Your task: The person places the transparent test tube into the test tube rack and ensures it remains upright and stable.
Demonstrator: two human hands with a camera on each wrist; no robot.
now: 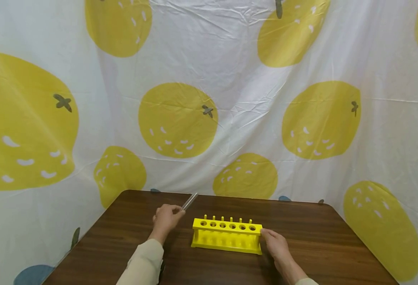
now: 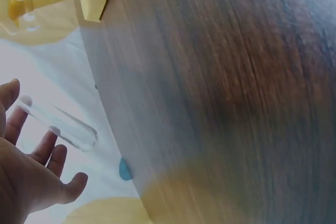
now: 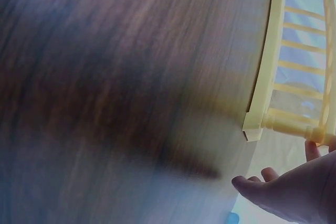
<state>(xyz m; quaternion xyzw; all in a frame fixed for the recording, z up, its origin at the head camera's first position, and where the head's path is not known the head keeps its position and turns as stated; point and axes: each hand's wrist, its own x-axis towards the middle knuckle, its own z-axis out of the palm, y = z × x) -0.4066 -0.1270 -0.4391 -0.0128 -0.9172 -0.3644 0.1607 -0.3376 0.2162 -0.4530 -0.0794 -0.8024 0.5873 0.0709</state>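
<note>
A clear glass test tube [image 1: 189, 201] is pinched between the thumb and fingertips of my left hand [image 1: 168, 218], left of the rack and above the table. In the left wrist view the tube [image 2: 73, 129] looks see-through with a rounded end, and the other fingers are spread below it. The yellow test tube rack [image 1: 226, 231] stands upright, with a row of several round holes on top and pegs behind; no tubes show in it. My right hand [image 1: 276, 244] grips the right end of its top bar. In the right wrist view the rack's side [image 3: 265, 72] shows beside that hand.
Everything stands on a dark brown wood-grain table [image 1: 312, 245] with rounded far corners. A white cloth [image 1: 244, 130] printed with yellow fruit hangs behind and along the sides. Pale sleeves [image 1: 142, 263] cover the forearms.
</note>
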